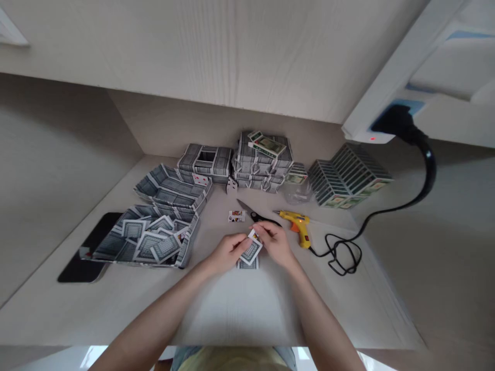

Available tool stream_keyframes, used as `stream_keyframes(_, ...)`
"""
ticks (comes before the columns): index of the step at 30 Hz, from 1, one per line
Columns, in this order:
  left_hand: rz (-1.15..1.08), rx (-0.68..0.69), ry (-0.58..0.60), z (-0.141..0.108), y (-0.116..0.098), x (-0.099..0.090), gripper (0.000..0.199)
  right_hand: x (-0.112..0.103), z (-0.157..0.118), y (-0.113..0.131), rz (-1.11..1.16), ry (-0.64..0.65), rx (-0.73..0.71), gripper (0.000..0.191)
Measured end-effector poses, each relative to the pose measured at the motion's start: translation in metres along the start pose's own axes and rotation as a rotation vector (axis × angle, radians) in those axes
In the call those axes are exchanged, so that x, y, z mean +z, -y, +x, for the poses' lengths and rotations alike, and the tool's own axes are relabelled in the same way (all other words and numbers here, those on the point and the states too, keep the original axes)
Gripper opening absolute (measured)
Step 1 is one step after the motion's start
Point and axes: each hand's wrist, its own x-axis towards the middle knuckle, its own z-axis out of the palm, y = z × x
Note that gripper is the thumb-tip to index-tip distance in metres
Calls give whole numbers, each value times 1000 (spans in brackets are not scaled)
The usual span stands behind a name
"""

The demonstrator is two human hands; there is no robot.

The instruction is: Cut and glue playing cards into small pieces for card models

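Observation:
Between both hands is a playing card [251, 251], its patterned back facing up and its top edge bent to show a bit of the face. My left hand [229, 252] pinches its left side, thumb on top. At its upper right corner, my right hand [274, 241] grips the bent edge with its fingertips. Below it another card [248, 265] lies back up on the table. Just beyond the hands are a folded face card [236, 216] and scissors [255, 214], their handles partly behind my right hand. A yellow glue gun [299, 224] lies to the right.
A tray built of cards [189, 245] holds loose cards at left, over a dark phone [79, 268]. Card-built boxes [263, 159] stand along the back wall. Stacked card packs [348, 175] are at back right. The glue gun's black cord [381, 211] runs up to a power strip [363, 116].

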Motion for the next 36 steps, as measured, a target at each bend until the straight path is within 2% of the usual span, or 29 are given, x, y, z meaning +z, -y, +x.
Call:
stream_keyframes(9, -115, -87, 64, -3, 3, -2, 42, 6, -1, 0, 80, 26, 42, 29)
stream_keyframes(16, -230, -113, 77, -5, -7, 0, 42, 6, -3, 5, 213, 63, 149, 32)
stream_keyframes(20, -241, -111, 72, -3, -4, 3, 43, 2, -2, 8, 265, 63, 215, 32)
stream_keyframes(26, -111, -90, 91, -1, 3, 7, 44, -6, 1, 6, 345, -65, 239, 28)
stream_keyframes(32, -28, -52, 5, -2, 11, 4, 48, -5, 5, 11, 305, -122, 187, 27)
stream_keyframes(34, -16, 1, 22, -1, 12, 2, 49, -7, 8, 20, 256, -188, 133, 27)
stream_keyframes(36, 92, 94, 61, -1, 11, 0, 45, -10, 12, 33, 237, -288, 72, 25)
